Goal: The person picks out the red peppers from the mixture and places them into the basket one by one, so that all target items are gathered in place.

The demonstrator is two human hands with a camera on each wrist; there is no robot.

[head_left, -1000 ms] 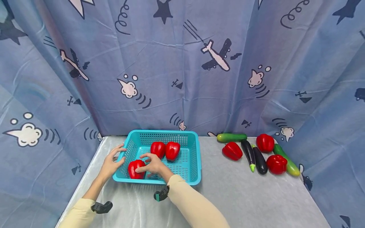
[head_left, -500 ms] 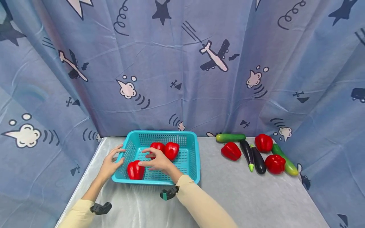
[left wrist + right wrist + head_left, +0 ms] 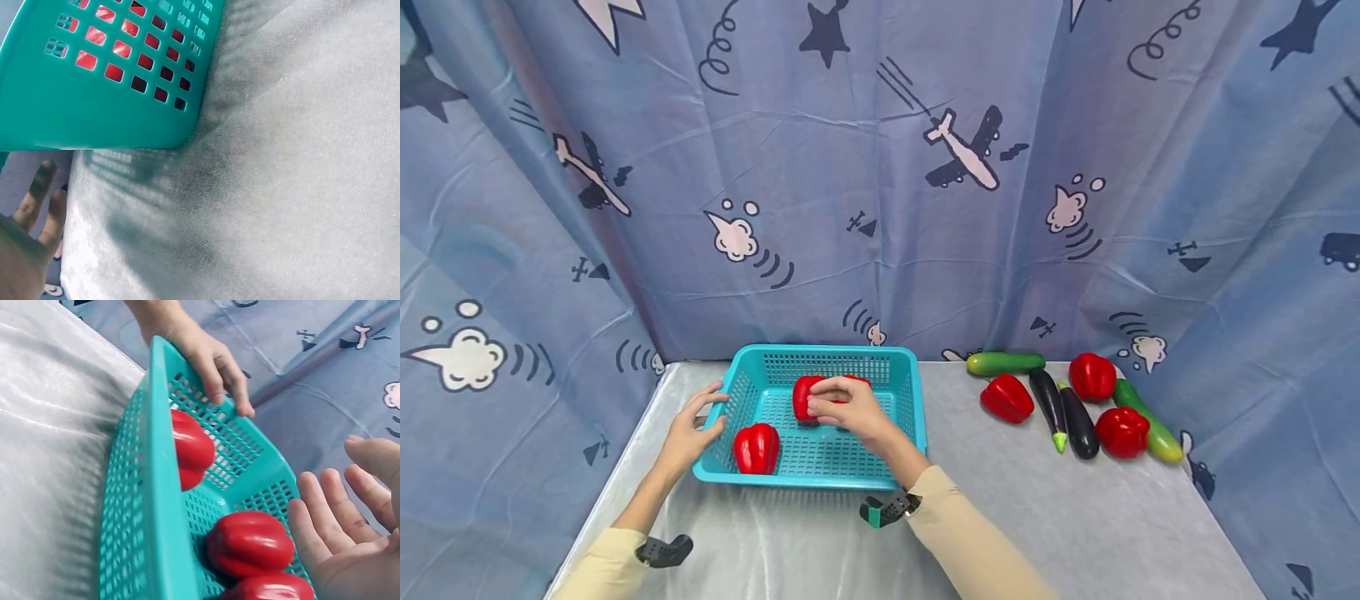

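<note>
My left hand point(image 3: 685, 433) is at the left rim of a turquoise plastic basket point(image 3: 805, 483), thumb and forefinger touching the rim. Two more of its fingers point(image 3: 53, 219) stretch out beside the basket wall in the left wrist view. My right hand point(image 3: 853, 408) hovers over the basket, holding nothing, its fingers point(image 3: 331, 519) loosely bent and apart. Inside lie three red bell peppers: one pepper point(image 3: 756, 448) at the near left, another pepper point(image 3: 805, 398) behind my right fingertips, and a third pepper point(image 3: 269, 589) mostly hidden by that hand in the head view.
Right of the basket lie a red bell pepper point(image 3: 1007, 398), a cucumber point(image 3: 1006, 362), two eggplants point(image 3: 1048, 404), two more red peppers point(image 3: 1123, 432) and another cucumber point(image 3: 1153, 425). A patterned blue curtain point(image 3: 820, 208) hangs behind the grey-covered table point(image 3: 1015, 508).
My right hand has let go of the near-left pepper and moved right and back, over the other two peppers. My left hand has stayed at the rim.
</note>
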